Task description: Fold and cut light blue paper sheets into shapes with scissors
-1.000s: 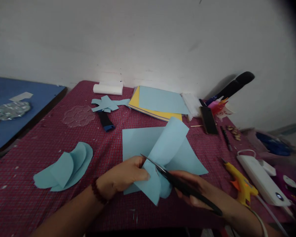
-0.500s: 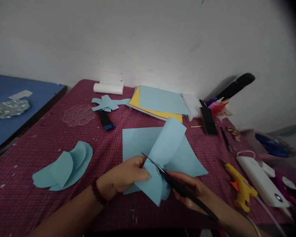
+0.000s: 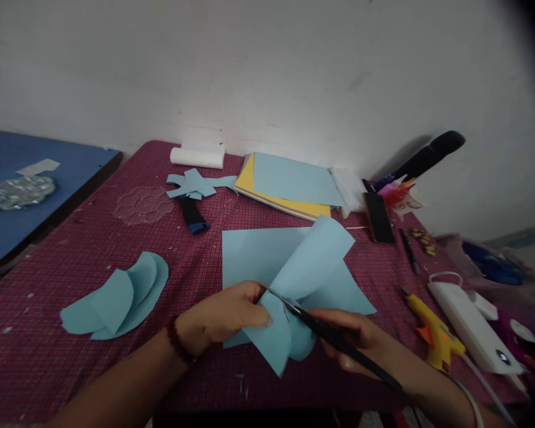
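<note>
My left hand (image 3: 238, 312) pinches a light blue paper sheet (image 3: 312, 261) between thumb and fingers. The sheet curls up and away to the right, and a pointed flap of it hangs below my thumb. In my right hand (image 3: 356, 339) is a pair of black-handled scissors (image 3: 325, 336), fingers closed round the handles. Their blades lie across the paper, tips close to my left thumb. Beneath the held piece, another blue paper sheet (image 3: 249, 249) lies flat on the table. Several rounded blue paper cutouts (image 3: 116, 300) rest in a loose pile to the left.
A yellow glue gun (image 3: 437, 333) and a white power strip (image 3: 472, 321) lie on the right. Farther back are a phone (image 3: 378, 217), stacked coloured paper (image 3: 289, 181), blue scraps (image 3: 191, 183) and a white roll (image 3: 198, 157). A wall (image 3: 267, 71) stands behind the checked cloth.
The curled upper part of the held paper has swung to the right. The scissor blades appear more closed across it. My left hand keeps nearly the same place.
</note>
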`<action>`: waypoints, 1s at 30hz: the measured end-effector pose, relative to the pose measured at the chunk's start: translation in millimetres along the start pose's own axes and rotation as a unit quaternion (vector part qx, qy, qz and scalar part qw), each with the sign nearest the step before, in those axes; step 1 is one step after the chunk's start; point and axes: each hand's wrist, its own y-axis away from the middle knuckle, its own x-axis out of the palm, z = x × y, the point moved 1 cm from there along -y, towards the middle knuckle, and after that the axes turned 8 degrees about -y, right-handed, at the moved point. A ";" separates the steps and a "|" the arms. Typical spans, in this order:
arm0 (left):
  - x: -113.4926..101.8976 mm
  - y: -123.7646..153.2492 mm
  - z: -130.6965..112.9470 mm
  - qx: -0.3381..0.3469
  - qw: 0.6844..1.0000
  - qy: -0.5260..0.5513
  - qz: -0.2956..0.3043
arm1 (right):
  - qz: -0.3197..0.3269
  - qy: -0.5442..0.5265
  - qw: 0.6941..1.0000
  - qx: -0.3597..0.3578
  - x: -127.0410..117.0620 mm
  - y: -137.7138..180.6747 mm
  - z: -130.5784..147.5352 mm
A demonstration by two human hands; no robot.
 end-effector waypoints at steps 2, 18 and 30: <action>0.0 0.0 -0.1 0.000 1.000 0.001 0.001 | 0.001 -0.003 1.000 0.009 -1.4 0.7 -1.9; -0.3 0.3 -3.8 -0.006 1.000 -0.026 0.010 | -0.013 -0.020 1.000 0.001 5.8 3.2 0.7; 0.2 -0.6 -0.5 -0.009 0.999 0.003 0.033 | -0.005 0.035 0.999 0.026 2.7 3.4 8.3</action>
